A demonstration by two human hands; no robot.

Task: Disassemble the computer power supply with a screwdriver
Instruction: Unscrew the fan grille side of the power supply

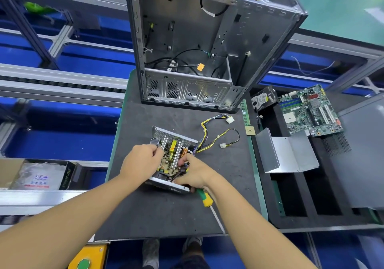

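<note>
The power supply [166, 184] lies on the dark mat [158, 212], in front of the one empty computer case [199, 40], and its top is already off. The bent metal cover [288, 154] that rests on the tray to the right is probably this top. The one circuit board [172, 156] is open to view but sits in the lower shell, so the task seems about half done. What is left, I judge, is to free the board from the shell and take out the cable bundle [209, 135]. The left hand [143, 161] grips the left side of the power supply with curled fingers. The right hand [193, 175] curls its thumb and fingers on the near right part of the board, among black wires. The one screwdriver [204, 198], with a green and yellow handle, comes out under the right wrist, its shaft pointing toward the person. Whether this hand also holds it cannot be told. The cables end in two white connectors [230, 120]. To the right there are one motherboard [309, 110], one hard drive [262, 98], one memory stick [246, 112] and one small chip [250, 131].
</note>
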